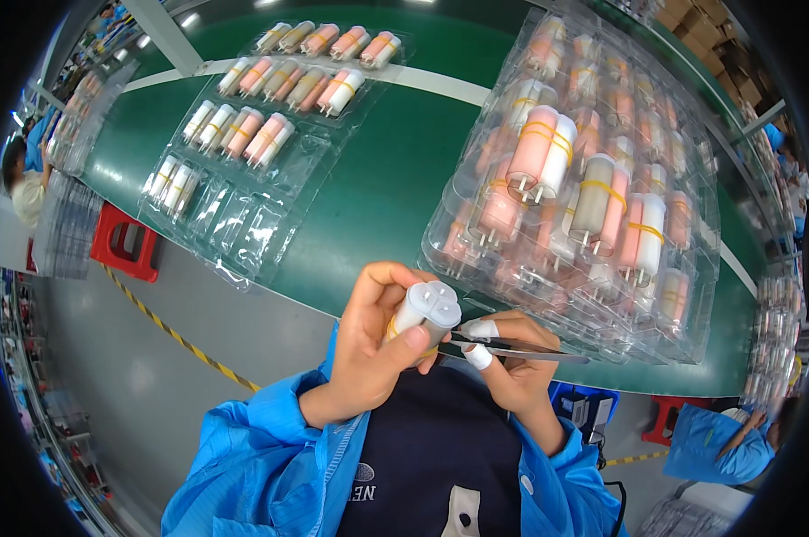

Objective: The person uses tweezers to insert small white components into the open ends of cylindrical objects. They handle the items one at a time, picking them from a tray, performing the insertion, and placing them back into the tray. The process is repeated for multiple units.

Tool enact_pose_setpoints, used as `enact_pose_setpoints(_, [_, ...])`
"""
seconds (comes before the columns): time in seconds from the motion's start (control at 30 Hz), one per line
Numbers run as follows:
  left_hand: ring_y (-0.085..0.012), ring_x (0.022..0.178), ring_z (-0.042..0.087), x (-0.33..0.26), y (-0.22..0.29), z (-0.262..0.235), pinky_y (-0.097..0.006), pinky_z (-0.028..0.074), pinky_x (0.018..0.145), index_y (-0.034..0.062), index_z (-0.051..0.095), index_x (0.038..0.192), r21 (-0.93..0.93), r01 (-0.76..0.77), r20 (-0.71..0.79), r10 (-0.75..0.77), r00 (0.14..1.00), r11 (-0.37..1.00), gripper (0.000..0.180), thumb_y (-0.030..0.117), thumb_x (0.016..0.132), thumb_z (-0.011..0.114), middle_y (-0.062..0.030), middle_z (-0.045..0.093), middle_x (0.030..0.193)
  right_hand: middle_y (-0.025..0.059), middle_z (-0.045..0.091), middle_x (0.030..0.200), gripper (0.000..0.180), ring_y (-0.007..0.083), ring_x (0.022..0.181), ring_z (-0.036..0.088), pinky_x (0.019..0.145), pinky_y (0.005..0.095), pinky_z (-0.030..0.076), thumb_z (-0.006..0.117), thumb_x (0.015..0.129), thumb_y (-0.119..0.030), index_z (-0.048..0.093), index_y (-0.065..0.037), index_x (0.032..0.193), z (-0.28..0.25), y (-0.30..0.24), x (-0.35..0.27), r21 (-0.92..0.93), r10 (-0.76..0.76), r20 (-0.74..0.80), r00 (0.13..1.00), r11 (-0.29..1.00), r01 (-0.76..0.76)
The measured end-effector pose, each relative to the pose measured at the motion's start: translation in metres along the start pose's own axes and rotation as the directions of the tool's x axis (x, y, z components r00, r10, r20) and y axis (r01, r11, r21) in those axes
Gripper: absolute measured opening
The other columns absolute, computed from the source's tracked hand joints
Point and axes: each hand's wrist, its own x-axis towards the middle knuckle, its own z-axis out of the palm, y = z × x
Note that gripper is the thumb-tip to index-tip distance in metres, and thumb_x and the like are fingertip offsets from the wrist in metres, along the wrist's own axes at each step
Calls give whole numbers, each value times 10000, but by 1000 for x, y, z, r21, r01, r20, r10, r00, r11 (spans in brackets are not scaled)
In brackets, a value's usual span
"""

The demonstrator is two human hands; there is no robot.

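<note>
Green, smooth-topped bench [369, 188] across the background, with a tall stack of clear plastic trays [619, 336] as landmark. Well left of the stack: clear plastic trays with bare compartments [217, 210], partly filled with banded pink, white and grey cylinders [268, 136]. Nearer the body than the stack, and to its left: a bundle of white and grey cylinders [433, 311] under a yellow elastic band [391, 328], wrapped by thumb and fingers of the left hand [369, 349]. Pinched in the right hand [523, 380], between fingertips in white wraps [479, 358]: a slim, dark, tweezer-like metal tool [516, 347], end close by the bundle; contact impossible to tell.

Main risk, probably: a snapped or displaced band, from a snag on the tool's end, and then scattered cylinders. Also possible: scratched casings, from a slipping point; a dropped bundle, from too loose a left-hand grip; toppled pink-and-white cylinders [542, 154] atop the stack, from a right-arm knock.
</note>
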Motion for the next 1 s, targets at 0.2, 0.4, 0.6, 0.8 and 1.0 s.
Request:
enact_pose_setpoints(0.2, [-208, 978, 516, -1, -1, -2, -323, 464, 768, 42, 364, 1188, 319, -258, 89, 243, 966, 912, 420, 134, 865, 615, -171, 441, 1159, 136, 676, 816, 191, 212, 702, 660, 636, 287, 508, 750, 744, -67, 649, -9, 895, 0, 0, -1, -10, 10, 7, 1000, 1000, -10])
enact_pose_setpoints(0.4, [-190, 1008, 472, -1, -4, 1, -334, 398, 894, 22, 360, 1186, 498, -406, 174, 370, 913, 767, 490, 98, 817, 674, -156, 411, 1158, 132, 676, 821, 198, 212, 699, 659, 622, 284, 506, 752, 745, -76, 648, -14, 901, -1, 0, 0, -1, 20, 15, 1000, 1000, -20])
enact_pose_setpoints(0.6, [-182, 987, 466, -3, -5, -1, -327, 400, 876, 25, 366, 1180, 560, -445, 216, 396, 893, 699, 516, 85, 793, 701, -160, 409, 1142, 127, 675, 821, 202, 204, 696, 659, 611, 279, 505, 752, 746, -76, 648, -17, 909, -2, 1, -1, -14, -10, 28, 1000, 1000, 10])
enact_pose_setpoints(0.8, [-180, 986, 463, -9, -7, 0, -327, 395, 885, 20, 374, 1170, 571, -422, 182, 392, 902, 705, 514, 79, 783, 707, -161, 405, 1137, 122, 675, 817, 194, 200, 692, 660, 610, 279, 509, 755, 746, -74, 647, -16, 896, -1, 1, -3, -1, -5, 20, 1000, 1000, 5])
enact_pose_setpoints(1.0, [-190, 972, 474, 6, 23, 2, -315, 422, 874, -7, 415, 1156, 618, -529, 211, 524, 825, 582, 496, 30, 756, 706, -177, 400, 1151, 115, 674, 792, 157, 184, 679, 661, 602, 268, 509, 761, 747, -51, 659, -17, 862, 0, -7, 0, 20, -4, 7, 1000, 1000, 4])
